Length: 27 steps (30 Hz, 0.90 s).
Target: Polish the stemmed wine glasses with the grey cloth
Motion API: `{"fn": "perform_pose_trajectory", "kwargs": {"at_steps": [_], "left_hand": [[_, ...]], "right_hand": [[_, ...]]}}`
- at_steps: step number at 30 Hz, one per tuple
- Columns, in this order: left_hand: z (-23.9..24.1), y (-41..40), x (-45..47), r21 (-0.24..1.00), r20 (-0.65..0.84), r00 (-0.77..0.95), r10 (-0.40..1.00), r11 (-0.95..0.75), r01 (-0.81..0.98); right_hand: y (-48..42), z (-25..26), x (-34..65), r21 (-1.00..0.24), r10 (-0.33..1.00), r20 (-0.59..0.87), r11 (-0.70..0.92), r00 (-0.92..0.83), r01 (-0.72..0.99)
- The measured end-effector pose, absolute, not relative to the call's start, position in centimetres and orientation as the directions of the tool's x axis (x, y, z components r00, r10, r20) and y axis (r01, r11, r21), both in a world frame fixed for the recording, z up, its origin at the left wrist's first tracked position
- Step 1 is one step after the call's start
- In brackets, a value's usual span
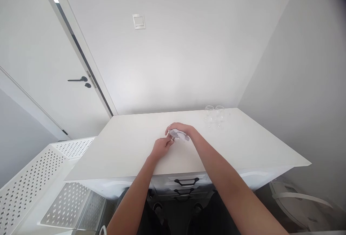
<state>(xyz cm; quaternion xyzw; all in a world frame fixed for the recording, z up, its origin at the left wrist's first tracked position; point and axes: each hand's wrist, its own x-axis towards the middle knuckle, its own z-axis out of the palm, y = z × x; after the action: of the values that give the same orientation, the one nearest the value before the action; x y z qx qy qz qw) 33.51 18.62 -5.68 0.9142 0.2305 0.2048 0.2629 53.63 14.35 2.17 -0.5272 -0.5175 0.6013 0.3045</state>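
Observation:
My right hand (180, 126) curls over a crumpled white cloth (183, 136) above the middle of the white cabinet top. Just left of it, my left hand (161, 146) is closed, its fingertips pinching what looks like the thin stem of a clear glass. Most of that glass is hidden by the cloth and my fingers. Two clear stemmed glasses (219, 114) stand side by side near the back right of the cabinet top, apart from both hands.
The white cabinet top (129, 145) meets the wall behind it. Drawers with black handles (186, 182) are below its front edge. White perforated bins (35, 177) stand at left, beside a door with a dark handle (78, 79). A round whitish object (300, 206) is at lower right.

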Motion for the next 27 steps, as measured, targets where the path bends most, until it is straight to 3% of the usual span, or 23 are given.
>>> {"fn": "perform_pose_trajectory", "kwargs": {"at_steps": [2,5,7,14,19,23,27], "left_hand": [[-5.8,18.9,33.5,0.625,0.249,0.804,0.54,-0.723,0.293],[-6.2,19.4,33.8,0.764,0.282,0.743,0.608,-0.61,0.209],[-6.5,19.7,34.0,0.852,0.272,0.68,0.681,-0.499,0.159],[-6.5,19.9,33.7,0.943,0.284,0.49,0.825,-0.332,0.014],[-6.4,19.9,34.0,0.964,0.226,0.458,0.86,-0.266,0.024],[-6.2,20.1,34.1,0.967,0.232,0.408,0.883,-0.253,-0.003],[-5.7,20.2,33.8,0.938,0.338,0.295,0.894,-0.344,-0.033]], "right_hand": [[13.9,0.4,53.7,-0.969,0.971,-0.201,-0.216,-0.126,-0.123],[13.4,-1.3,52.7,-0.895,0.973,0.049,0.144,0.226,-0.422],[13.6,-1.8,51.6,-0.848,0.933,0.118,0.273,0.34,-0.455],[14.1,-2.4,49.1,-0.887,0.799,-0.076,0.219,0.596,-0.406],[11.7,-2.1,49.2,-0.913,0.947,0.006,0.135,0.32,-0.385],[10.4,-1.8,49.7,-0.946,0.978,0.114,0.16,0.174,-0.282],[10.2,-2.3,50.0,-0.986,0.978,-0.029,0.006,0.207,-0.165]]}}
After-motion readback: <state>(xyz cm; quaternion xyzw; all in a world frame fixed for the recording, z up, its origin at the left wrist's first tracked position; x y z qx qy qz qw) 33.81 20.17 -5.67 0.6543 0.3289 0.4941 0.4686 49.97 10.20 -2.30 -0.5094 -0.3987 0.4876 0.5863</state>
